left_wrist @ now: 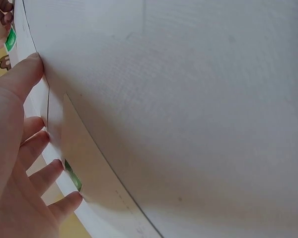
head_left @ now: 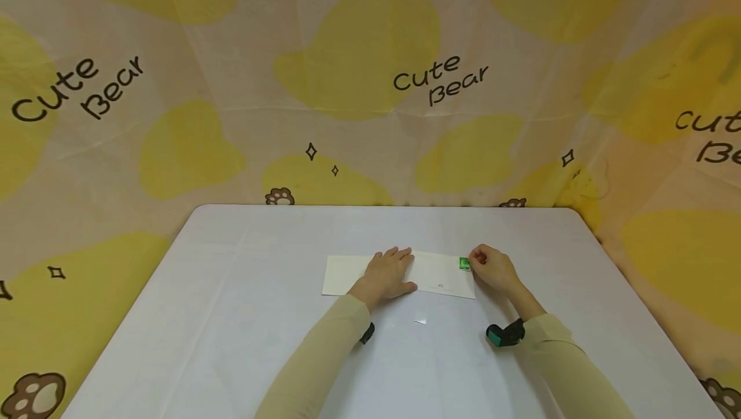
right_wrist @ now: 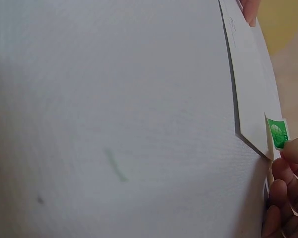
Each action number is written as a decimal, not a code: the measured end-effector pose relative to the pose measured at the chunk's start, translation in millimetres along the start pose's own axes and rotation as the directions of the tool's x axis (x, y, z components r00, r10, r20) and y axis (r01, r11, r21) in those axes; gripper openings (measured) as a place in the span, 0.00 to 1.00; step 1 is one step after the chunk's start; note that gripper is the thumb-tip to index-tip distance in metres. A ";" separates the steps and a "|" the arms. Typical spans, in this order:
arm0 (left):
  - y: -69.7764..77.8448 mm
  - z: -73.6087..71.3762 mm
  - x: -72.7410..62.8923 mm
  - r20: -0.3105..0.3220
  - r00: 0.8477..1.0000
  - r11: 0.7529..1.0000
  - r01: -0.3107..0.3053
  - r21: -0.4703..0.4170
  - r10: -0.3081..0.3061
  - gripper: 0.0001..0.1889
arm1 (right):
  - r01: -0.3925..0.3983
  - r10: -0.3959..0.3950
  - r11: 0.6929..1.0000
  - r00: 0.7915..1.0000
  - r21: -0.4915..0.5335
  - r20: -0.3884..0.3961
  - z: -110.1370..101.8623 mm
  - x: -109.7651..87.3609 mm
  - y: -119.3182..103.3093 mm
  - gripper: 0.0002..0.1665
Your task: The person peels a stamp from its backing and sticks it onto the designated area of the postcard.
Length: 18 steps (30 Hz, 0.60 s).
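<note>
In the head view my left hand [head_left: 384, 275] lies with spread fingers across the inner ends of two white envelopes. The left envelope [head_left: 343, 275] is partly hidden under it; the left wrist view shows a green stamp [left_wrist: 73, 175] on that envelope beside my fingertips. My right hand [head_left: 493, 269] is at the upper right corner of the right envelope [head_left: 441, 272]. Its thumb and fingers pinch the edge of a green stamp [right_wrist: 278, 134] with a white border. In the right wrist view the stamp stands partly raised from the envelope.
A small pale slip [head_left: 420, 321] lies on the white table [head_left: 260, 342] in front of the envelopes. Behind the table hangs a yellow patterned cloth [head_left: 359, 52]. Each wrist carries a dark strapped device, the right device [head_left: 505, 334] being the plainer to see.
</note>
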<state>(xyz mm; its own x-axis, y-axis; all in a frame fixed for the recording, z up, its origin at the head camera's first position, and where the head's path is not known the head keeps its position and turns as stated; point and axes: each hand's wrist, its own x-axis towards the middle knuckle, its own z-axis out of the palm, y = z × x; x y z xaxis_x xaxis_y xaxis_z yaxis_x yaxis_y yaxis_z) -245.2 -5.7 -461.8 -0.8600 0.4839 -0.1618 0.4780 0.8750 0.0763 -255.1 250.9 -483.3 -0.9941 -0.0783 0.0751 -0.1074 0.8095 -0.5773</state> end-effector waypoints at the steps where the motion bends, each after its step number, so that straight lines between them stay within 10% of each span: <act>1: 0.1 -0.1 -0.1 0.000 1.000 1.000 0.000 0.001 0.000 0.37 | -0.001 0.001 1.000 1.000 0.000 -0.002 0.2 -0.1 -0.4 0.07; 18: 0.1 1.4 0.5 -0.007 1.000 1.000 0.002 0.002 -0.002 0.37 | -0.002 0.001 0.999 1.000 -0.039 -0.011 0.9 -0.8 -2.3 0.06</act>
<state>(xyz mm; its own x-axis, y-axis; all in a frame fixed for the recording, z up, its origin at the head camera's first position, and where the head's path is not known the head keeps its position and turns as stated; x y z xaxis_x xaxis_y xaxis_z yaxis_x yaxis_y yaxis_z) -245.4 -5.4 -463.2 -0.8620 0.4826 -0.1553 0.4770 0.8758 0.0739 -254.1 248.5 -482.7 -0.9940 -0.0707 0.0831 -0.1048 0.8315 -0.5455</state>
